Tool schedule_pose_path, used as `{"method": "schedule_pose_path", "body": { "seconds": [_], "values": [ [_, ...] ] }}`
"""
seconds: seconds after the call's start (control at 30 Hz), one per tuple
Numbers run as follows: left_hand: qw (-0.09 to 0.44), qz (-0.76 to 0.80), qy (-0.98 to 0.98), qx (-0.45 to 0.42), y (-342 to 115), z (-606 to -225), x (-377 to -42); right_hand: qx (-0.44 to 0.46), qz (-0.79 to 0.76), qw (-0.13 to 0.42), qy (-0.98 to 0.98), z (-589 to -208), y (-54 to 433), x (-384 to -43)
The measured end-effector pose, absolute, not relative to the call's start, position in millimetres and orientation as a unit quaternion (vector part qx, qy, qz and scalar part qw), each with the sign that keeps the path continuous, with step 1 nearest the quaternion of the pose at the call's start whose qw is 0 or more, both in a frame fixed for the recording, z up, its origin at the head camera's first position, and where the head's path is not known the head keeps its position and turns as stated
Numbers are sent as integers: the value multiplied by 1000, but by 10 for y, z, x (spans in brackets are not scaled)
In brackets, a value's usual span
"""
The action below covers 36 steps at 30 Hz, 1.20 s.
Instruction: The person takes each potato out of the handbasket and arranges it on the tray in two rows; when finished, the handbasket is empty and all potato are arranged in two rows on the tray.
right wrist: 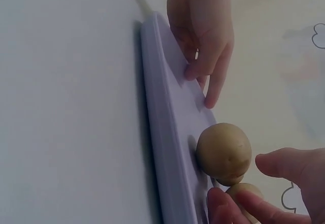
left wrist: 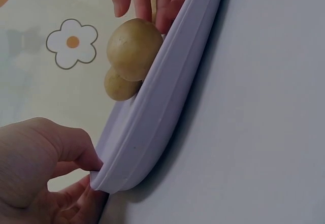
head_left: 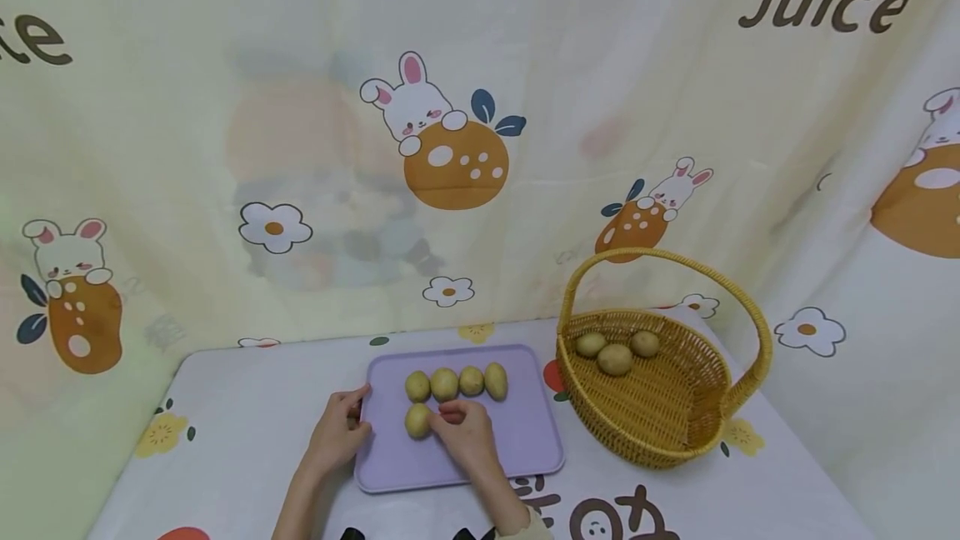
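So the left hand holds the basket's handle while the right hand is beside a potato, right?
Not quite: the left hand grips the edge of the purple tray, not the basket's handle, as the left wrist view shows. The right hand is indeed beside a potato.

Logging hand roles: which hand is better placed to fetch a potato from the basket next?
Likely the right hand, nearer the basket; the left hand grips the tray at its left edge.

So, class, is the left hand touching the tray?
Touching: the left wrist view shows the left hand gripping the tray by its rim.
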<state>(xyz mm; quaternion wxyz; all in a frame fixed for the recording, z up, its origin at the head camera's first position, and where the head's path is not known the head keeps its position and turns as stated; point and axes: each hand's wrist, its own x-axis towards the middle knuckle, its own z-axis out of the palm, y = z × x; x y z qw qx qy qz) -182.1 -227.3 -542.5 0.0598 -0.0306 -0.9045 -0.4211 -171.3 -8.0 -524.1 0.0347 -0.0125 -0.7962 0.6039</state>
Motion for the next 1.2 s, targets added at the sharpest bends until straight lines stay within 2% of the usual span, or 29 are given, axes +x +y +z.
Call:
{"method": "schedule_pose_path", "body": {
  "seconds": [0.73, 1.0, 1.2],
  "values": [
    [60, -418, -906, -29, -2288, -5491, -1847, 12, 568, 60, -821, -4967, 285, -1820],
    [64, -426, -902, -34, -2284, -5450, -1841, -13, 559, 94, -823, -4837, 561, -1946],
    [62, -425, -903, -32, -2267, -5441, -1840, -38, 558, 99, -823, -4666, 834, -1998]
  ]
}}
